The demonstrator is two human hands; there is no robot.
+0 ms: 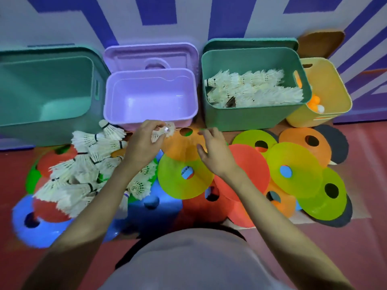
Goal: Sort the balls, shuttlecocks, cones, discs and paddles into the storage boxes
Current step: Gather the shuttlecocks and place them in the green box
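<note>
- Now your left hand (144,141) pinches feathered white shuttlecocks (164,131) just before the lilac box (150,97).
- Your right hand (211,149) hovers loose-fingered, holding nothing, over an orange disc (186,146).
- More shuttlecocks fill the green box (251,120); a loose shuttlecock pile (83,170) lies at your left.
- Flat, holed discs (293,170) overlap across the floor.
- Orange balls (314,101) sit in the yellow box (335,80).

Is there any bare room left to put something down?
Yes: the purple box and the big teal box on its left look bare inside. The floor before them is crowded with discs and loose shuttlecocks.
</note>
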